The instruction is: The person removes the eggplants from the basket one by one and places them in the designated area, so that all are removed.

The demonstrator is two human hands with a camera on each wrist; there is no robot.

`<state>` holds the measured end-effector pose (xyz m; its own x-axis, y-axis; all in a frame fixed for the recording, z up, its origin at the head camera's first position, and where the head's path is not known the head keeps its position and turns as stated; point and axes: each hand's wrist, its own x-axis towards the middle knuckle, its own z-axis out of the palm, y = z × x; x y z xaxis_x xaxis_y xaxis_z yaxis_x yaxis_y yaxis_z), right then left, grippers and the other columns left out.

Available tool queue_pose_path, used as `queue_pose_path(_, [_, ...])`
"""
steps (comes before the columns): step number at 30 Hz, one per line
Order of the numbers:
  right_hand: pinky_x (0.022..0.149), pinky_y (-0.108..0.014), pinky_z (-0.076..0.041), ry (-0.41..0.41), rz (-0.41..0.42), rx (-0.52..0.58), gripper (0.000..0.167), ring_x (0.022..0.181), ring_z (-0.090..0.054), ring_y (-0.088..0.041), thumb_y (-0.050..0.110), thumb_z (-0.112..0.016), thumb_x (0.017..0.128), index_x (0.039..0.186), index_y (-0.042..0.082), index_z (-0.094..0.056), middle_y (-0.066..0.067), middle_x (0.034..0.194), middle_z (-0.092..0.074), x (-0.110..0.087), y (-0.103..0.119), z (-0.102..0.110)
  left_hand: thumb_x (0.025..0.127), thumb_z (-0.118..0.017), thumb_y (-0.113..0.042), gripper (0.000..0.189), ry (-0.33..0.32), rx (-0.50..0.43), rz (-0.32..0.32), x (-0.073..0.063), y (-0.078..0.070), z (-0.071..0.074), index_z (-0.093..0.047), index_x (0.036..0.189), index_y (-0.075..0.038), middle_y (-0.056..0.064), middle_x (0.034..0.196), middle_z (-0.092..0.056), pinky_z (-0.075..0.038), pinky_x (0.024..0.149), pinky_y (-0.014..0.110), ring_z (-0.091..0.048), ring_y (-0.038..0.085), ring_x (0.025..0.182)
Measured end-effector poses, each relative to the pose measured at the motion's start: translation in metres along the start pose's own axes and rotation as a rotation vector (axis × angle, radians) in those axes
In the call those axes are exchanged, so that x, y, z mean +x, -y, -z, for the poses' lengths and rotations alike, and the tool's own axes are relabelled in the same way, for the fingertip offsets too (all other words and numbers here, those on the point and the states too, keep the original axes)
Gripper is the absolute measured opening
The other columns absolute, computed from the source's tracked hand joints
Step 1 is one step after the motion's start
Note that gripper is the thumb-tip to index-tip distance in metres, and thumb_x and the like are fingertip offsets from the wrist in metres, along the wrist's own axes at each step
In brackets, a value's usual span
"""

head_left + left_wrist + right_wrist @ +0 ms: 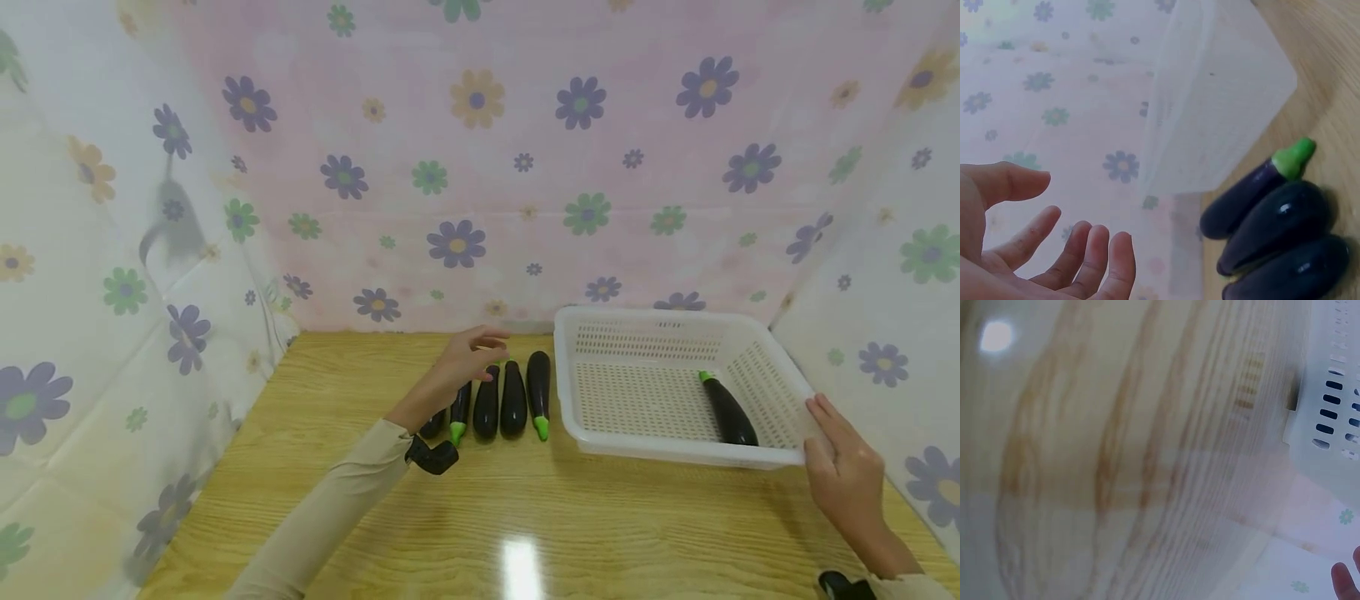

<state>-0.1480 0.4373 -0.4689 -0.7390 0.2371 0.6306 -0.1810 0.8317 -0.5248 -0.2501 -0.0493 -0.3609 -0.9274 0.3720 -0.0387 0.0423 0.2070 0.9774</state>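
My left hand hovers over a row of dark eggplants with green stems, its fingers loosely bent and nothing between them. In the left wrist view its thumb and fingers are spread apart, with three eggplants off to the right. The row's rightmost eggplant lies beside a white plastic basket; the leftmost is partly hidden by my left wrist. At the basket's front right corner, my right hand grips the rim. One eggplant lies inside the basket, towards its right side.
The wooden table carries everything. Flowered cloth hangs behind it and on both sides. Slotted basket wall shows at the right edge of the right wrist view.
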Motion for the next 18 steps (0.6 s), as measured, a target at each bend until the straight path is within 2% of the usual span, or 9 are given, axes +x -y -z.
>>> queue_pose_path(7, [0.102,-0.008,-0.019,-0.024,0.031,0.035,0.049,0.126,-0.032,0.008,0.004,-0.042,0.086,0.133,0.003,-0.054,-0.010,0.138,-0.049,0.003,0.001,0.001,0.095,-0.059,-0.022,0.035,0.042,-0.040,-0.013,0.005,-0.015,-0.017,-0.057,0.129,-0.017,0.007,0.125,-0.054,-0.053,0.082,0.038,-0.053,0.028,0.115])
queue_pose_path(14, [0.103,-0.009,-0.020,-0.024,0.037,0.047,0.050,0.125,-0.032,0.010,0.005,-0.041,0.085,0.134,0.004,-0.054,-0.009,0.138,-0.048,0.003,0.001,0.000,0.094,-0.060,-0.020,0.037,0.041,-0.071,0.000,0.012,-0.023,-0.037,-0.057,0.130,-0.011,0.008,0.123,-0.056,-0.054,0.080,0.038,-0.058,0.020,0.104])
queue_pose_path(18, [0.103,-0.009,-0.020,-0.031,0.031,0.045,0.049,0.124,-0.032,0.010,0.006,-0.041,0.086,0.133,0.004,-0.054,-0.010,0.137,-0.049,0.002,0.000,0.000,0.094,-0.060,-0.018,0.033,0.066,-0.110,-0.013,0.019,-0.027,-0.050,-0.060,0.126,-0.014,0.010,0.125,-0.057,-0.054,0.078,0.037,-0.057,0.025,0.107])
